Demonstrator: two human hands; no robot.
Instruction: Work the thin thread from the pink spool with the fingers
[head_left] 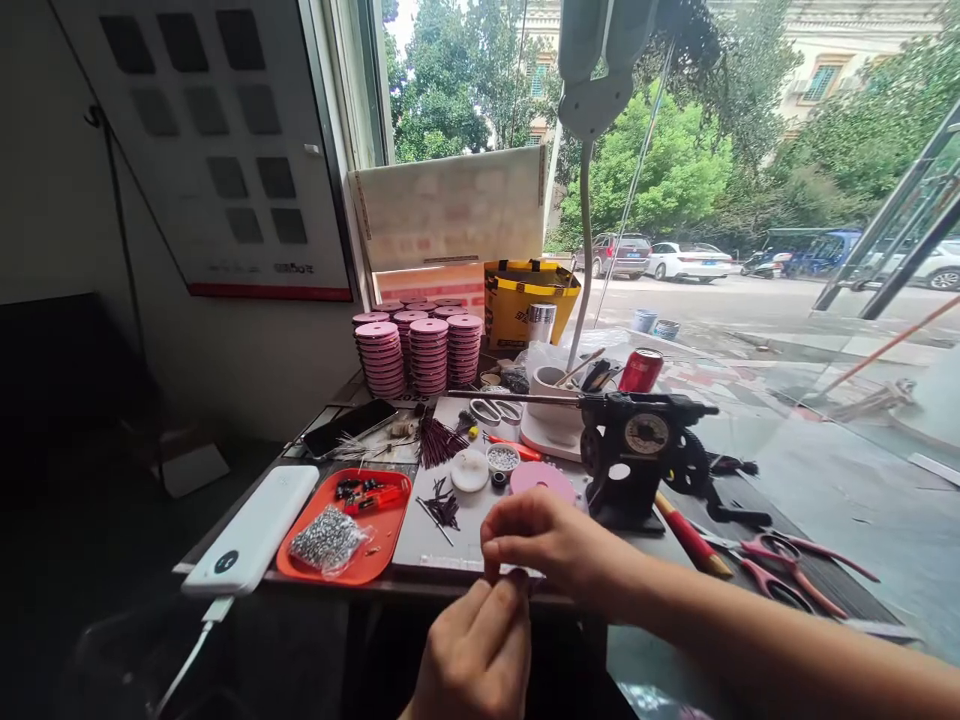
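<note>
Both of my hands meet at the front edge of the table, close together. My left hand is closed in a pinch, knuckles up, below the edge; what it holds is hidden. My right hand curls its fingers and thumb together just above it, and any item between them is too small to make out. Behind my right hand lies a pink disc. Short dark strips and a thin metal rod lie on the white board, left of my right hand. A white round disc sits farther back.
An orange tray with a bag of beads and a white power bank are at left. A black hand-cranked device and scissors stand and lie at right. Stacked pink spools and a red can are behind.
</note>
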